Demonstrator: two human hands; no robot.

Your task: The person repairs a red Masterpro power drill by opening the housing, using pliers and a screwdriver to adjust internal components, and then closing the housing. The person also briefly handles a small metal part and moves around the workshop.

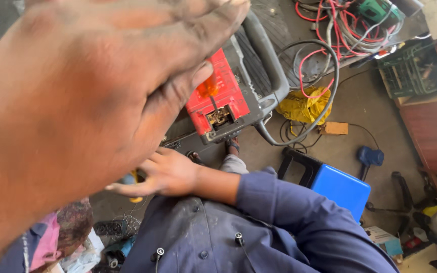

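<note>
Head view: the left hand (77, 101) is raised at upper left, fingers (213, 25) released; at lower centre the right hand (165, 174) is seen, fingers spread, below the red-grey machine (228, 96).

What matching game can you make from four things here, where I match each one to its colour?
Things:
1. stool
2. cloth
3. machine's front panel
4. screwdriver handle

Colours:
A. yellow
B. orange
C. blue
D. red

Pairs: 1-C, 2-A, 3-D, 4-B.
</note>
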